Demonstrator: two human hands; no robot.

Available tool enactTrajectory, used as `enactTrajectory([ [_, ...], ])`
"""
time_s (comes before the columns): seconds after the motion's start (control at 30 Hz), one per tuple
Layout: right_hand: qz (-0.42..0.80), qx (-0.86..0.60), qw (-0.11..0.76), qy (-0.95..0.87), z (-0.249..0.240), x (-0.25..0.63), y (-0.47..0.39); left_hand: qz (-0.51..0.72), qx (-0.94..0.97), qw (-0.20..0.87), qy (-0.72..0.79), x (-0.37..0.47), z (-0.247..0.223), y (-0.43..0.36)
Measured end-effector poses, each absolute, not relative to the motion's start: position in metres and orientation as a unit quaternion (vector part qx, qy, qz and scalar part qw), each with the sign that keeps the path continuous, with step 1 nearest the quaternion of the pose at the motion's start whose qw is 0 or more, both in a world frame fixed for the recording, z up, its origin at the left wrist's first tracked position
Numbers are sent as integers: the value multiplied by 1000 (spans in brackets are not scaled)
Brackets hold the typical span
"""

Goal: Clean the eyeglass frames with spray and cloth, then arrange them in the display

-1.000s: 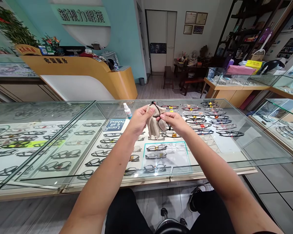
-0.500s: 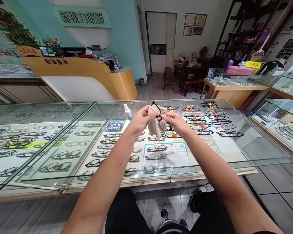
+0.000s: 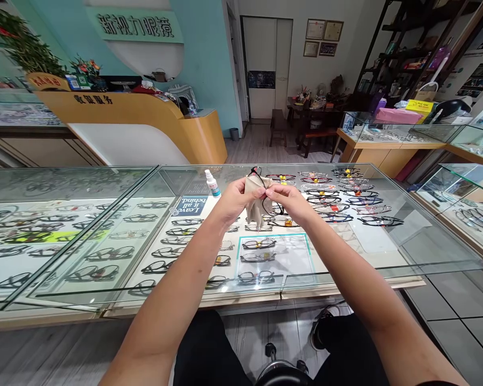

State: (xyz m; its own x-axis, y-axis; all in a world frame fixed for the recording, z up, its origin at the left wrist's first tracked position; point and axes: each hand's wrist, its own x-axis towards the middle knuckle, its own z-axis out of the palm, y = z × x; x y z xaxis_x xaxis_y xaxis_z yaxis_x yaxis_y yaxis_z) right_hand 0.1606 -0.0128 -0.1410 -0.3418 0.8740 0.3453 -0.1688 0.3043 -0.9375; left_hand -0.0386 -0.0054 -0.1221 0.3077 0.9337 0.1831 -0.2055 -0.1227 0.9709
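Observation:
Above the glass counter my two hands meet over a pair of dark-framed eyeglasses (image 3: 255, 171), turned on end. In my left hand (image 3: 233, 201) a beige cloth (image 3: 255, 213) is pinched around the upper part of the glasses, its loose end hanging down. My right hand (image 3: 290, 202) grips the dark frame between thumb and fingertips near its middle. The lower rim shows beside the cloth, under my right fingers. How much of the upper lens lies inside the cloth is hidden.
A white spray bottle (image 3: 213, 183) stands on the glass display counter (image 3: 337, 271), left of my hands. Rows of eyeglasses (image 3: 258, 244) and a dark blue sign (image 3: 192, 206) lie beneath the glass. A wooden reception desk (image 3: 203, 134) is beyond.
The cloth has shifted and bunched up, and its hanging end is shorter. The lower rim, partly backed by cloth before, now shows more plainly. Both hands stay at nearly the same place.

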Motion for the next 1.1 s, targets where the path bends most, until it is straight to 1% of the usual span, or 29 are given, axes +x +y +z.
enactTrajectory([
  [0.2, 528, -285, 493, -630, -140, 161, -14, 520, 558, 561, 322, -37, -128, -3],
  [0.37, 548, -280, 491, -616, -143, 161, -14, 515, 562, 569, 310, -35, -124, -7],
  [0.53, 573, -272, 475, -610, -143, 159, -15, 534, 582, 541, 290, -31, -122, -10],
  [0.73, 573, -267, 468, -617, -141, 158, -18, 556, 590, 515, 278, -24, -124, -13],
  [0.87, 575, -266, 460, -623, -141, 157, -20, 560, 580, 521, 279, -23, -123, -14],
  [1.1, 551, -273, 457, -643, -141, 151, -22, 590, 553, 500, 309, -20, -127, -13],
])
